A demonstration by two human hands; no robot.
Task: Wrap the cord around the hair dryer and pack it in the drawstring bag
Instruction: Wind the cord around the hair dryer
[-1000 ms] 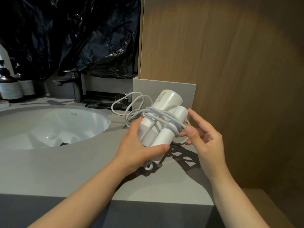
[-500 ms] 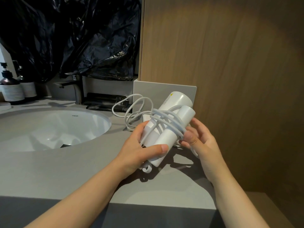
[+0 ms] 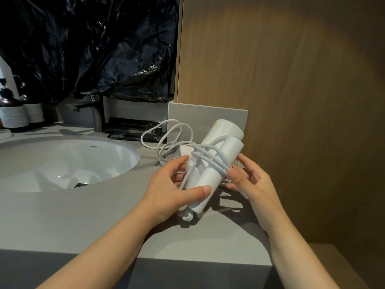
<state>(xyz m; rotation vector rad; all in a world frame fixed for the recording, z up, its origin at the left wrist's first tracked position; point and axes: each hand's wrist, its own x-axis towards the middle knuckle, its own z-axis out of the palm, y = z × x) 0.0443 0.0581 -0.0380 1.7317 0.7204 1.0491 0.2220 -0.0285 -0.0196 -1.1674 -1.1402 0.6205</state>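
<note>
Wood-grain wall panel [image 3: 291,80] across the whole right side, lit warm near the top. Below and left of it, grey countertop [image 3: 62,222] running to the near edge. Black crinkled plastic sheeting [image 3: 93,49] hanging over the upper left. White oval sink basin [image 3: 62,155] sunk into the counter at left, with a dark faucet [image 3: 98,115] behind it and two dark pump bottles [image 3: 12,115] at the far left edge. Flat black packets [image 3: 129,130] lying at the back, between the faucet and a pale grey upstand [image 3: 200,115] at the foot of the panel.

Held above the counter, right of the basin and just in front of that upstand: white hair dryer [image 3: 209,177], folded, handle alongside barrel, tilted with the wide ends up and away. White cord [image 3: 223,167] wound several turns around barrel and handle together, loose loops trailing left onto the counter behind.

Left hand [image 3: 170,195] gripping the dryer's lower end, thumb laid across the front, fingers curled behind. Right hand [image 3: 252,182] at the right flank, thumb pressing the wound strands against the handle, fingers curled behind, pinching the cord.
</note>
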